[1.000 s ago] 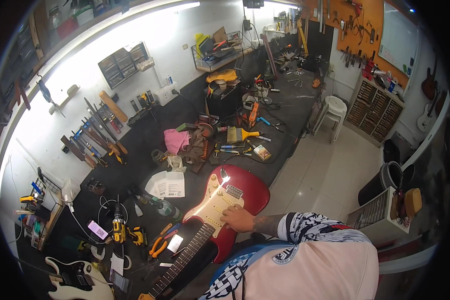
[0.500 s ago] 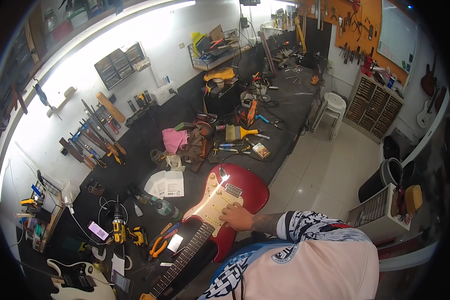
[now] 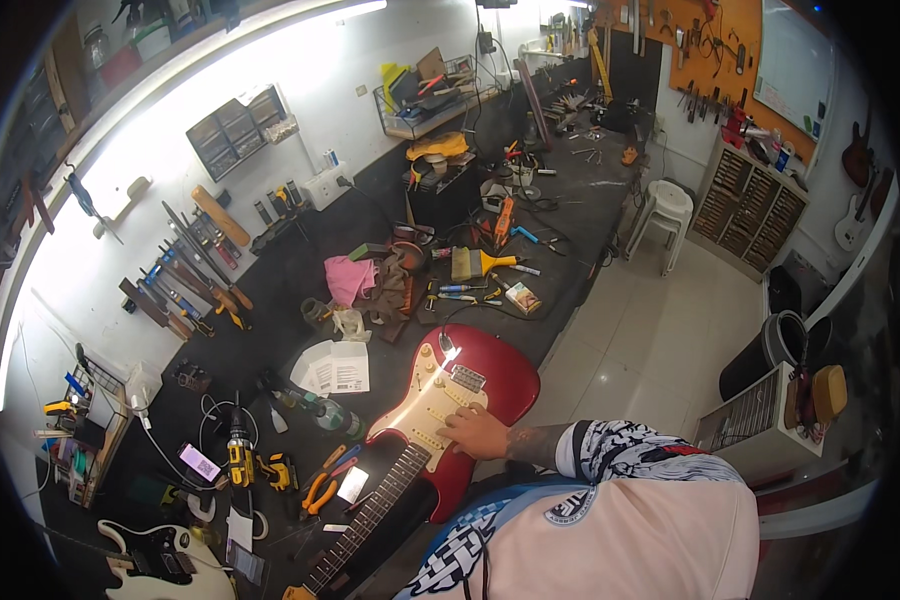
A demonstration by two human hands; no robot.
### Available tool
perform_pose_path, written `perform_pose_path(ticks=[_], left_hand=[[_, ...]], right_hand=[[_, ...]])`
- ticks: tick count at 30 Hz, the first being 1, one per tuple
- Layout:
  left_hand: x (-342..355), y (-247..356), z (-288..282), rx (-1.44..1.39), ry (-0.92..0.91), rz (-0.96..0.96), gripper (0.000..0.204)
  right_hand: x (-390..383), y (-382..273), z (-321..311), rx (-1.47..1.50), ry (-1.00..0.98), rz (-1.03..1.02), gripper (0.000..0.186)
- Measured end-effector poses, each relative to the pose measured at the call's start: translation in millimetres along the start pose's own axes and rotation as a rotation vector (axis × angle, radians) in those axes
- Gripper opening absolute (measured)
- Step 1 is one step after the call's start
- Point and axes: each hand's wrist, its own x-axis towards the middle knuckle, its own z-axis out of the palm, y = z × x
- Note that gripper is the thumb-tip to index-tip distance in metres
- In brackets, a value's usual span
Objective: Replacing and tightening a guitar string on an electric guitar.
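Note:
A red electric guitar point(image 3: 510, 372) with a cream pickguard lies across my lap at the bench's edge, its neck point(image 3: 365, 527) slanting down to the lower left. My right hand point(image 3: 477, 432) rests over the strings between the pickups and the neck end. Its fingers are slightly bent, the thumb apart from them, and no held thing shows. Up from the hand sits the metal bridge point(image 3: 468, 377), with cream knobs on the pickguard farther left. My left hand is out of the picture; only the patterned left sleeve point(image 3: 448, 562) shows at the lower edge.
Left of the guitar lie orange-handled pliers point(image 3: 320, 492), a yellow drill point(image 3: 240, 460), a lit phone point(image 3: 200, 462) and white papers point(image 3: 332, 368). A white guitar body point(image 3: 175, 575) is at the lower left. Beyond are a brush point(image 3: 478, 263), cloths and a stool point(image 3: 662, 215).
The red guitar and my right hand stay almost where they were, apart from a very slight shift. Nothing is picked up or let go.

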Motion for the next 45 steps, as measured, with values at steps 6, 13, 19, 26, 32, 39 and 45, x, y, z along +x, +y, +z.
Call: perform_pose_path(ticks=[6,13,19,26,32,39,45], left_hand=[[-3.8,-9.8,2.9,-0.01,0.014,-0.028,0.047],[-1.0,-3.4,0.3,-0.02,-0.002,-0.023,0.048],[-1.5,-1.9,1.8,-0.023,0.002,-0.025,0.05],[0.0,-0.8,4.1,-0.024,0.01,-0.043,0.051],[3.3,-4.1,-2.8,-0.023,0.027,-0.049,0.053],[-1.8,10.8,-6.3,-0.092,0.06,0.114,0.05],[-9.3,38.1,-4.1,-0.196,-0.021,-0.034,0.052]], right_hand=[[7.3,-1.1,0.9,-0.022,0.001,-0.038,0.045],[2.4,3.8,3.1,-0.03,-0.012,-0.021,0.046],[2.4,3.0,3.4,-0.025,-0.012,-0.014,0.047],[1.5,-0.6,1.8,-0.008,-0.001,0.016,0.048],[4.7,-0.7,-0.9,-0.019,-0.039,0.005,0.047],[2.6,1.8,2.5,-0.027,-0.026,0.014,0.045],[-0.8,4.7,4.5,-0.052,-0.038,0.024,0.047]])
